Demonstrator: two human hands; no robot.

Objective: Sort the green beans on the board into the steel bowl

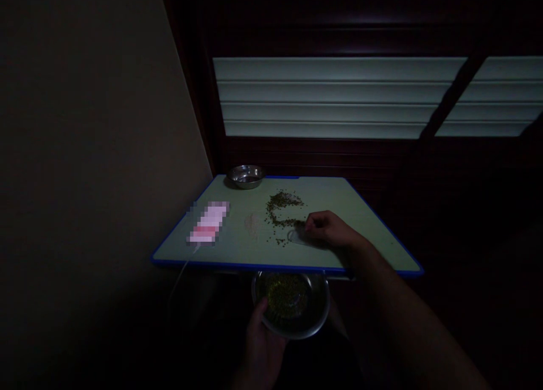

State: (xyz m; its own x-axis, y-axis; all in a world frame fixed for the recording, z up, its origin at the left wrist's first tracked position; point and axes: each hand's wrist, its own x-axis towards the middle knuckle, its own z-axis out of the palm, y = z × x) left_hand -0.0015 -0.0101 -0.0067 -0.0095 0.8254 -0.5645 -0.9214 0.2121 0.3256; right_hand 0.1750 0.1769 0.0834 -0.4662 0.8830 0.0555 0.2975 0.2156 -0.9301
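Through the head camera I see my left hand [266,347] under the near edge of the worktop [237,251], its grip closed on the side of a steel bowl [317,299], thumb hooked over the rim. The bowl sits low, its far side tucked against the worktop's blue border, and a heap of small greenish grains [288,296] covers its bottom, with bare shiny wall showing at the right.

My right hand [326,228] is over the near right part of the worktop, fingers curled in beside a loose spread of similar grains [278,200]. That spread bends in a rough curve, thickest at its far end, with a few strays scattered nearer to me. The light is so poor that I cannot tell whether this grip pinches any of them.

A second container, a shallow metal dish [246,174], stands upright at the far left corner, well apart from both hands; I make out bright metal and shadow inside it. Nearer, at the left side, lies a lit device [210,220], and a thin pale cable [183,271] hangs over the edge.
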